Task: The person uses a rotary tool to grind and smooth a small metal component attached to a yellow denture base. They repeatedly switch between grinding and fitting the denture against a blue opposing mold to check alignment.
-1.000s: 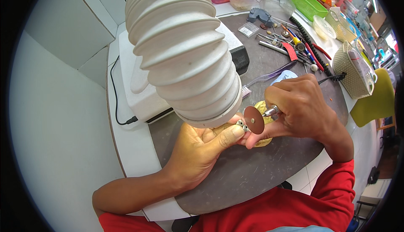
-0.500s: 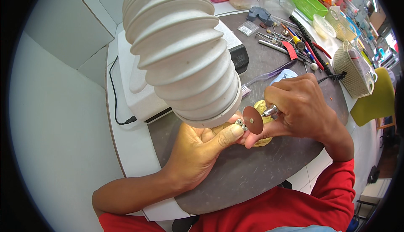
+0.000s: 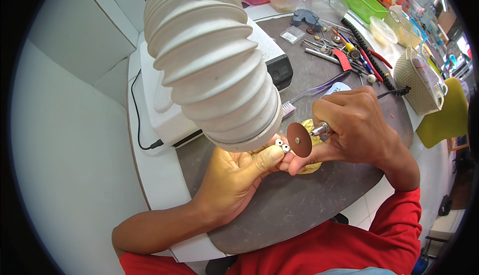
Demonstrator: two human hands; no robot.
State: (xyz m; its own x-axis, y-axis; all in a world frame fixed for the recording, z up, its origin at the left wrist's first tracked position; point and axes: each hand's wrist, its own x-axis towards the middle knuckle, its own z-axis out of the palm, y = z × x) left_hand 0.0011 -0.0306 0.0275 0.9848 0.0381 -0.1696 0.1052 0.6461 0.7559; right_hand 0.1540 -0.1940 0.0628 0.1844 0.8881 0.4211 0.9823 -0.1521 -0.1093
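My left hand (image 3: 238, 171) pinches a small silvery metal dental piece (image 3: 282, 145) between thumb and fingers; two rounded parts with dark centres show on it. In my right hand (image 3: 349, 124) is a rotary handpiece (image 3: 321, 129), gripped near its metal nose. A brown flat disc (image 3: 299, 139) is mounted on its tip, just right of the dental piece; whether they touch I cannot tell. My right thumb rests against the left fingertips. Behind the hands lies a yellow plaster dental model (image 3: 313, 167), partly hidden. Above my left hand hangs the mouth of a white ribbed hose (image 3: 249, 138).
A white box-shaped unit (image 3: 167, 103) stands at the left. A purple toothbrush (image 3: 314, 91) lies beyond my hands. Several burs and tools (image 3: 327, 45), a grey mould (image 3: 307, 19) and a coiled black cord (image 3: 366, 45) are farther back. Baskets (image 3: 419, 83) line the right.
The dental piece has tilted in my left fingers, so its two rounded parts now face up more plainly. It has shifted slightly left, farther from the disc.
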